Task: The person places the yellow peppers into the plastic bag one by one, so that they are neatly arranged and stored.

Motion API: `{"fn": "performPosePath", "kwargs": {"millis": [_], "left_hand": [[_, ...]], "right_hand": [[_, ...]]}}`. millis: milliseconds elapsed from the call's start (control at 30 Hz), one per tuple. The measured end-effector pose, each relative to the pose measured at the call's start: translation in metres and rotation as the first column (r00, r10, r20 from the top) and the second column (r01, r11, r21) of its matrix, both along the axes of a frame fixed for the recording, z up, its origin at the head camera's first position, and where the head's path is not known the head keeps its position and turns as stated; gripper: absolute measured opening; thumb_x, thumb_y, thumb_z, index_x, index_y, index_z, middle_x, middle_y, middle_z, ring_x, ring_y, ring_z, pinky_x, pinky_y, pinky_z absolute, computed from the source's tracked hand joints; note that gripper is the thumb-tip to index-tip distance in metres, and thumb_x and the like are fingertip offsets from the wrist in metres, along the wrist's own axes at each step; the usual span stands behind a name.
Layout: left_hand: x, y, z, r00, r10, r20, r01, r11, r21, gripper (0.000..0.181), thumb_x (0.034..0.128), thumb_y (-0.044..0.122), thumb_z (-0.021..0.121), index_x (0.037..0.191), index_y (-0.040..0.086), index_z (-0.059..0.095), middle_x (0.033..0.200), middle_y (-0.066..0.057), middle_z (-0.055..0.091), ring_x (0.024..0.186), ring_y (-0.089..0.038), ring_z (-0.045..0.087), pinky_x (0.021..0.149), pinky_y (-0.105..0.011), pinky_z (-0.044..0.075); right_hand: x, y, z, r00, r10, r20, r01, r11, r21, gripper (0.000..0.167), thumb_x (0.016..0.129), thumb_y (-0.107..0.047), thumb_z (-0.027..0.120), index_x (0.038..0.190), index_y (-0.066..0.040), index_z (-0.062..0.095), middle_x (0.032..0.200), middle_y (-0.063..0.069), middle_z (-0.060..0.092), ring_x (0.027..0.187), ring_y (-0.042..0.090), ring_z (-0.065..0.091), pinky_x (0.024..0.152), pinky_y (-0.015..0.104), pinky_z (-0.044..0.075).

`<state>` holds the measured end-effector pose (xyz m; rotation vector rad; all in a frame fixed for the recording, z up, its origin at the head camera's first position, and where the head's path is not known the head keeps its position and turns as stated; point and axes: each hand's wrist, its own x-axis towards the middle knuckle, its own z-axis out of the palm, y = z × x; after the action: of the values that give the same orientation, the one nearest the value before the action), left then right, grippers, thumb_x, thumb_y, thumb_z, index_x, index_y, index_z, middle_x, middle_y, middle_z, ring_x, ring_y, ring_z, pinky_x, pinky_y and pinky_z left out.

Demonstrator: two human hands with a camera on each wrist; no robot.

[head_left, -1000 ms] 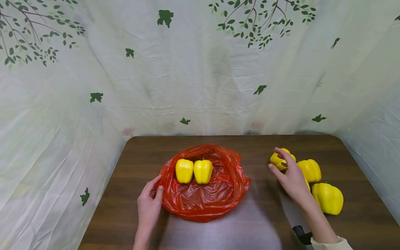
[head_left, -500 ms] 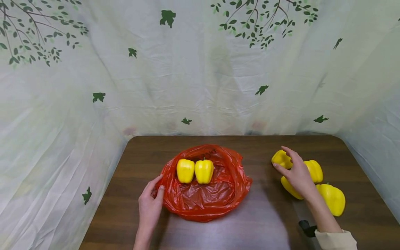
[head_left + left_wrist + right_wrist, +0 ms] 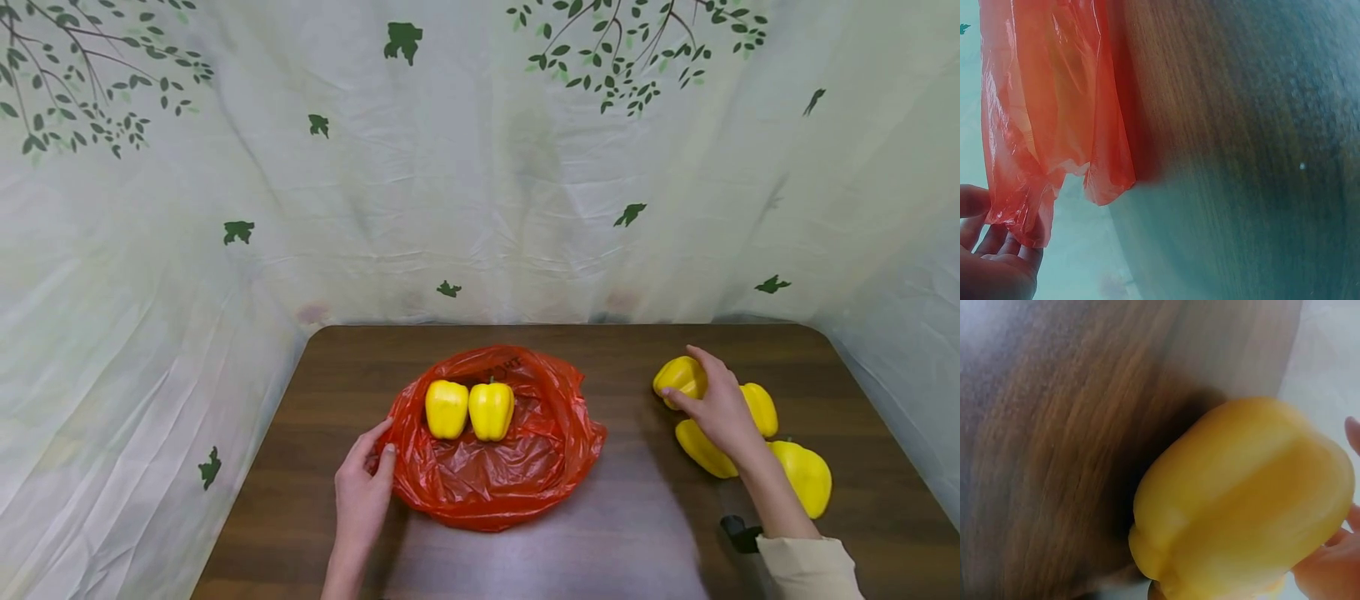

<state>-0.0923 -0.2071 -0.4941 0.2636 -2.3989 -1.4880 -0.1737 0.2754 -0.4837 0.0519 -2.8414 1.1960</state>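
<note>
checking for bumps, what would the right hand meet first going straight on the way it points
Most likely the farthest yellow pepper of the four on the right, which lies in the opening of the right hand; whether they already touch is hard to judge.

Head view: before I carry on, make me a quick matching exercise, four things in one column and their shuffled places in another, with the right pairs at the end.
Things
1. left hand
2. right hand
3. red bag
4. cream sleeve

Places
A. around two yellow peppers
B. on the right arm
C. at the bag's left rim
D. at a yellow pepper outside the bag

Pairs: 1-C; 2-D; 3-A; 4-B
</note>
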Motion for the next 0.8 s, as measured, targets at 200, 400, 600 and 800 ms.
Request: {"fn": "performPosePath", "kwargs": {"millis": [200, 400, 600, 800], "left_hand": [[-0.001, 0.0, 0.001, 1.0, -0.009, 0.013, 0.009, 1.0, 0.006, 0.037, 0.0957, 0.004, 0.061, 0.129, 0.019, 0.065, 0.125, 0.001, 0.062, 0.093, -0.015, 0.059, 0.077, -0.016, 0.051], [-0.001, 0.001, 0.002, 0.999, -0.018, 0.04, 0.018, 1.0, 0.009, 0.037, 0.0967, 0.004, 0.06, 0.131, 0.019, 0.063, 0.127, -0.001, 0.061, 0.099, -0.018, 0.059, 0.08, -0.015, 0.05], [-0.001, 0.001, 0.003, 0.999, -0.014, 0.046, 0.013, 1.0, 0.011, 0.037, 0.0964, 0.003, 0.06, 0.131, 0.018, 0.063, 0.126, -0.002, 0.061, 0.099, -0.018, 0.059, 0.08, -0.015, 0.05], [0.0, 0.001, 0.003, 0.998, -0.012, 0.057, 0.012, 1.0, 0.004, 0.038, 0.0966, 0.003, 0.06, 0.131, 0.018, 0.063, 0.127, -0.002, 0.061, 0.099, -0.018, 0.059, 0.08, -0.015, 0.05]], "right_hand": [[-0.006, 0.001, -0.001, 0.999, -0.003, 0.05, 0.003, 1.0, 0.013, 0.085, 0.094, -0.037, 0.067, 0.152, 0.004, 0.021, 0.151, 0.033, 0.026, 0.131, 0.053, 0.028, 0.101, 0.069, 0.029], [-0.01, 0.0, -0.002, 0.996, -0.005, 0.087, 0.002, 0.999, 0.035, 0.086, 0.091, -0.028, 0.071, 0.152, 0.005, 0.02, 0.15, 0.034, 0.027, 0.13, 0.053, 0.029, 0.1, 0.068, 0.031], [-0.014, 0.0, -0.004, 0.995, 0.003, 0.099, -0.008, 0.999, 0.05, 0.087, 0.087, -0.021, 0.074, 0.151, 0.005, 0.022, 0.15, 0.034, 0.027, 0.129, 0.052, 0.033, 0.1, 0.066, 0.033], [-0.017, 0.002, -0.004, 0.983, 0.026, 0.182, -0.038, 0.997, 0.062, 0.092, 0.085, -0.029, 0.076, 0.154, -0.001, 0.021, 0.146, 0.033, 0.035, 0.118, 0.048, 0.044, 0.094, 0.062, 0.04]]}}
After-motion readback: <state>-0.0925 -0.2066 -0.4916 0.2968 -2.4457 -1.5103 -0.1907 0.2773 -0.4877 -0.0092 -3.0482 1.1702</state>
